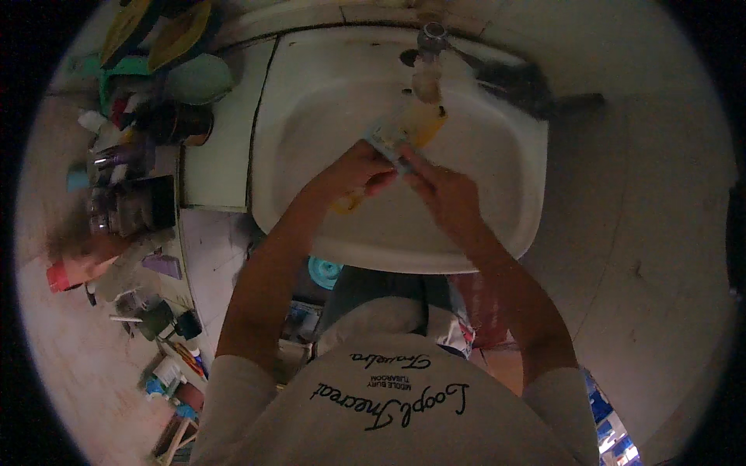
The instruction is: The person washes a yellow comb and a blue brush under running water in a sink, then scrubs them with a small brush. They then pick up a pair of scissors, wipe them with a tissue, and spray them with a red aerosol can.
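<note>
Over the white washbasin [303,132], my left hand [353,175] is closed around a pale bluish, flat-looking thing [385,140]. My right hand [447,194] meets it from the other side, fingers bent and pressed on its lower edge. Yellow material [430,128] with small dark marks sticks out past the pale thing toward the tap. Another yellow bit shows below my left hand; whether the two are one piece is hidden by my hands. The dim light and blur do not show what kind of thing this is.
The tap [433,37] stands at the basin's far edge, with a dark, blurred object [517,85] at the far right corner. On the left, a ledge holds a dark mug [190,124], bottles and a green bowl [198,78]. Yellow-and-dark slippers [183,35] hang above.
</note>
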`<action>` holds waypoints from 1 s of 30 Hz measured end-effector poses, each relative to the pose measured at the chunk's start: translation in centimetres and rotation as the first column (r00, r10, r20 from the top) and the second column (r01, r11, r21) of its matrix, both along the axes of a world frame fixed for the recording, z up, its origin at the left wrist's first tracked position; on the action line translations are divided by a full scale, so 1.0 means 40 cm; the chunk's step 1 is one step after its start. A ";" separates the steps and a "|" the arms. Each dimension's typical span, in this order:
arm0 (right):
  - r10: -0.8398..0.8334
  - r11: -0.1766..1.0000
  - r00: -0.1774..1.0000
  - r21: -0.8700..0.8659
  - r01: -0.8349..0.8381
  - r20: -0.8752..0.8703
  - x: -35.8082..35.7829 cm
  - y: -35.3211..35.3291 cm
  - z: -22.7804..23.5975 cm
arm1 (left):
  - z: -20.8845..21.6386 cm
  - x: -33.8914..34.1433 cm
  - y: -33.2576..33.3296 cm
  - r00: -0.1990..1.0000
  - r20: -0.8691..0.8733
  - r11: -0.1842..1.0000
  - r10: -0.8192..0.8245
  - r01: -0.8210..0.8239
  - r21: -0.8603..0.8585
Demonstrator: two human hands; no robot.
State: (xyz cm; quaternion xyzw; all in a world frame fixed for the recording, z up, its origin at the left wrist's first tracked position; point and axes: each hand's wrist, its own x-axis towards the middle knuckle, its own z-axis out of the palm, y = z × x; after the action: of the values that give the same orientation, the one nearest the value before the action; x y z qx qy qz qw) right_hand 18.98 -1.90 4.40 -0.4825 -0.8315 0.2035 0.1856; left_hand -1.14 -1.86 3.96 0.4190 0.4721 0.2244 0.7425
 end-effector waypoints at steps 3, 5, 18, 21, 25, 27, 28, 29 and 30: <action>-0.139 0.986 0.982 -0.114 0.125 -0.125 0.020 0.064 -0.006 | -0.003 0.015 0.011 0.996 0.047 0.997 0.075 -0.075 -0.007; -0.150 0.981 0.984 -0.142 0.136 -0.094 0.020 0.068 -0.003 | -0.006 0.015 0.013 0.999 0.021 1.000 0.029 -0.029 -0.001; -0.161 0.955 0.962 -0.279 0.096 -0.219 -0.009 0.073 0.012 | 0.024 -0.027 0.007 0.998 -0.047 0.998 0.045 -0.043 0.041; -0.361 0.732 0.865 -0.680 0.032 -0.348 -0.009 0.133 0.032 | 0.036 -0.071 -0.009 0.991 -0.113 0.996 0.077 -0.070 0.061; -0.221 0.713 0.773 -0.639 -0.288 -0.595 -0.043 0.213 -0.049 | 0.020 -0.100 -0.040 0.943 -0.184 0.957 0.277 -0.255 0.135; -0.231 0.713 0.742 -0.629 -0.311 -0.629 -0.083 0.250 -0.062 | 0.017 -0.105 -0.052 0.915 -0.167 0.927 0.368 -0.345 0.151; -0.240 0.714 0.727 -0.624 -0.317 -0.643 -0.097 0.268 -0.070 | 0.014 -0.105 -0.052 0.901 -0.168 0.912 0.400 -0.372 0.175; -0.219 0.768 0.751 -0.584 -0.261 -0.623 -0.104 0.284 -0.107 | 0.014 -0.101 -0.051 0.886 -0.168 0.895 0.432 -0.398 0.200; -0.201 0.817 0.775 -0.539 -0.205 -0.600 -0.117 0.287 -0.141 | 0.013 -0.095 -0.052 0.871 -0.165 0.877 0.463 -0.424 0.224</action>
State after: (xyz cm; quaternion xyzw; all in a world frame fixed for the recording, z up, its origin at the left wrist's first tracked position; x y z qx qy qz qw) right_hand 14.28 9.57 -1.22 -0.4173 -0.6183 0.5954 0.2984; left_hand -4.96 -3.93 4.46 0.3862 0.6105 0.3850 0.5744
